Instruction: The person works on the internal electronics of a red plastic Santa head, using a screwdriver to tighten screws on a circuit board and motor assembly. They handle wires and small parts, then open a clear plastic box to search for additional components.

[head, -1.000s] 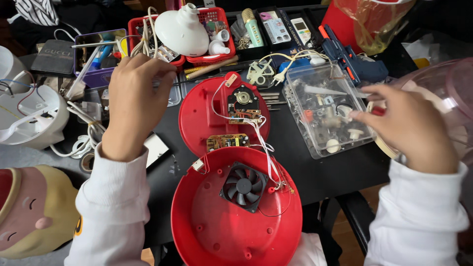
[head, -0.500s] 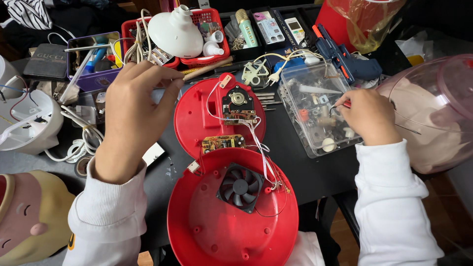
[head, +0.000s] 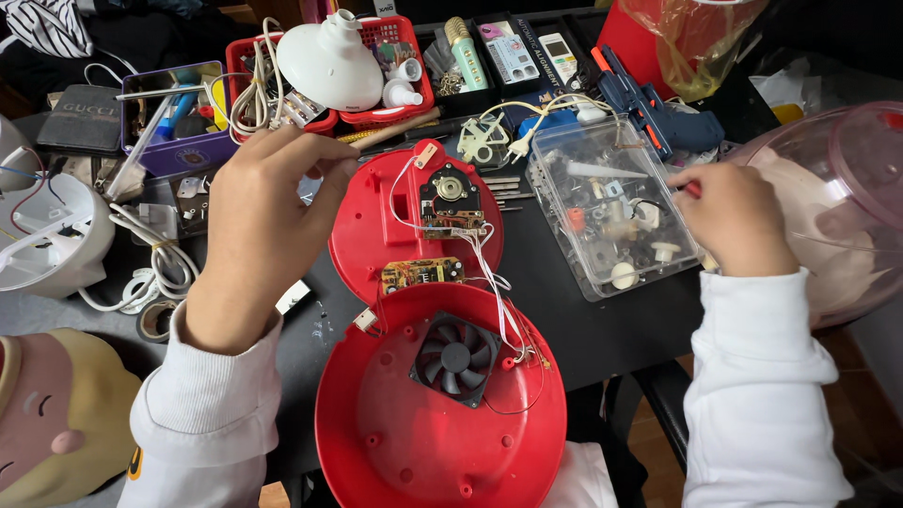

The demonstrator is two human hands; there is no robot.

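I've got my left hand (head: 259,235) raised over the black surface (head: 583,320), fingers pinched shut on what looks like a thin wooden-handled tool (head: 395,130) whose shaft runs up toward the red plastic basket (head: 249,52); I can't tell what its tip is. My right hand (head: 738,226) is at the edge of the clear plastic parts box (head: 607,207), fingers closed around something small and red that barely shows, so I can't say what it is. The box sits open beside the work, so small parts lie within reach. Between my hands lies the opened red round plastic casing: the upper half (head: 376,216) carries a small motor and a brown circuit board (head: 421,275), the lower half (head: 433,442) holds a black fan (head: 454,359), and white wires join the two, which is likely why the halves lie touching. Behind, a black tray (head: 513,56) holds flat rectangular packages in pale blue and white, labels facing up. A white dome-shaped plastic cover (head: 329,61) rests on the basket
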